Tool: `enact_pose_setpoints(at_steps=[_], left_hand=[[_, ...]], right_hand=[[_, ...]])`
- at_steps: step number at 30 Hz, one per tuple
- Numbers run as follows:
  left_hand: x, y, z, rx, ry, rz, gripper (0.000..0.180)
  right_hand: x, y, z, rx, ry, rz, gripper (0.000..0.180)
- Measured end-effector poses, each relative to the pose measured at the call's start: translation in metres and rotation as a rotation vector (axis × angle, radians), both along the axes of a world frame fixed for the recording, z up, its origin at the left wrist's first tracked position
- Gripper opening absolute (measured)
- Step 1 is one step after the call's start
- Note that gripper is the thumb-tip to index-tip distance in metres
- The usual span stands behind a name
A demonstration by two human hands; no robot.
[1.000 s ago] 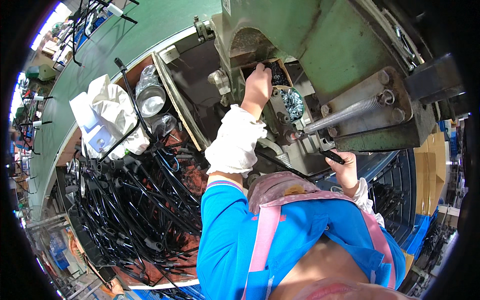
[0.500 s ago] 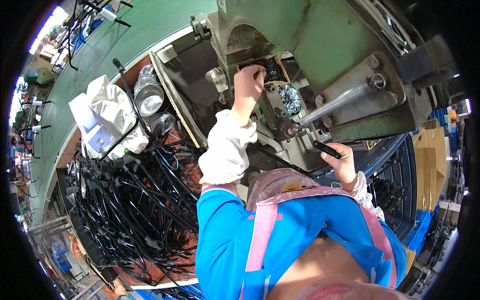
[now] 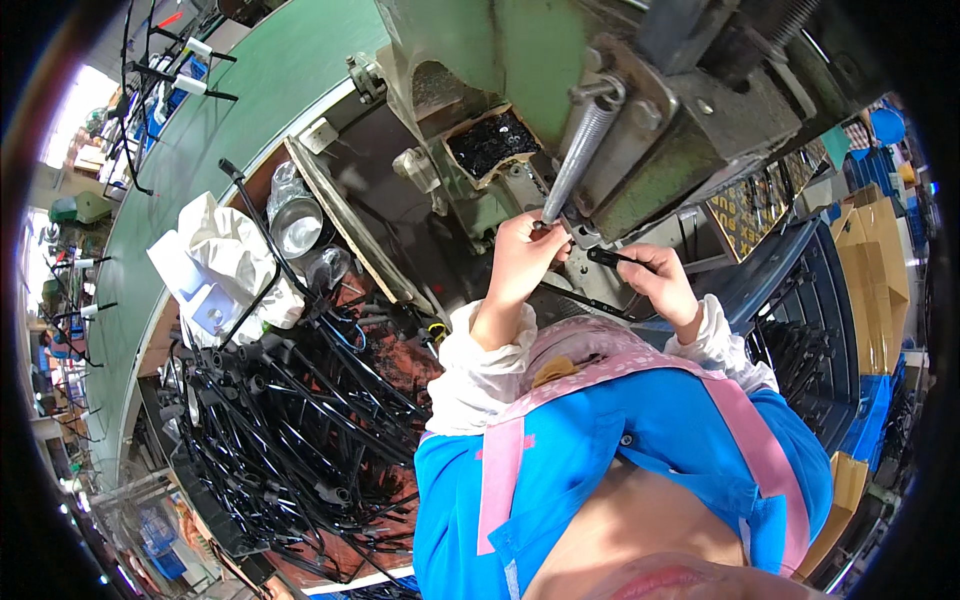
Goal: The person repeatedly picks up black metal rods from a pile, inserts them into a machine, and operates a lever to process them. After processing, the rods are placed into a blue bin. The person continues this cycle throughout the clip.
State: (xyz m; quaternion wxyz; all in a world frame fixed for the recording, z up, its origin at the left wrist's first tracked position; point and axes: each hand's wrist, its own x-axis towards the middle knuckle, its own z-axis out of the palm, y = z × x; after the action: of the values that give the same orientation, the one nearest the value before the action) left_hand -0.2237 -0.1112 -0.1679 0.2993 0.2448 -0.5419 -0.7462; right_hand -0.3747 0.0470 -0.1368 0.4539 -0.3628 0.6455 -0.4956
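**Together, both our hands work close in at a green machine point(image 3: 535, 55)**

Reading from the middle of the view, our left hand point(image 3: 525, 264) sits toward 2 o'clock, thumb and fingertips drawn together just beside the lower end of a slanting metal spring point(image 3: 580, 155); we cannot tell whether that grip holds anything. At 3 o'clock, our right hand point(image 3: 660, 283) has its grip closed around a slim black handle point(image 3: 606, 257), whose near end points toward the left hand. We see an open box point(image 3: 487, 178) of small black parts at 12 o'clock. At 8 o'clock, black tubes point(image 3: 270, 430) lie heaped on a reddish bench point(image 3: 385, 350).
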Motion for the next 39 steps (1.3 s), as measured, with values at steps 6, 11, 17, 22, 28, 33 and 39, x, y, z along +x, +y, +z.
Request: enact_pose_setpoints(at_steps=[6, 11, 17, 22, 28, 33, 39], left_hand=[[-0.004, 0.009, -0.003, -0.112, -0.082, 0.060, 0.006], [-0.006, 0.016, -0.004, -0.199, -0.161, 0.154, 0.009], [-0.006, 0.015, 0.001, -0.295, -0.217, 0.164, 0.011], [-0.003, 0.019, -0.019, -0.611, -0.205, 0.258, 0.013], [0.018, 0.034, -0.027, -0.617, -0.242, 0.366, 0.015], [0.027, 0.041, -0.036, -0.580, -0.270, 0.317, 0.010], [0.009, 0.063, -0.042, -0.183, -0.290, 0.102, 0.029]], right_hand=[[-0.001, 0.000, 0.006, -0.041, -0.057, -0.024, 0.018], [0.001, -0.001, 0.012, -0.048, -0.051, -0.055, 0.017], [0.004, -0.005, 0.018, -0.083, -0.073, -0.032, 0.019], [0.006, -0.015, 0.017, -0.129, -0.142, -0.061, 0.017], [0.011, -0.032, 0.003, -0.129, -0.135, -0.019, 0.017], [0.006, -0.032, -0.042, -0.145, -0.039, 0.012, 0.018], [0.011, -0.029, -0.049, -0.247, -0.076, 0.068, 0.021]])
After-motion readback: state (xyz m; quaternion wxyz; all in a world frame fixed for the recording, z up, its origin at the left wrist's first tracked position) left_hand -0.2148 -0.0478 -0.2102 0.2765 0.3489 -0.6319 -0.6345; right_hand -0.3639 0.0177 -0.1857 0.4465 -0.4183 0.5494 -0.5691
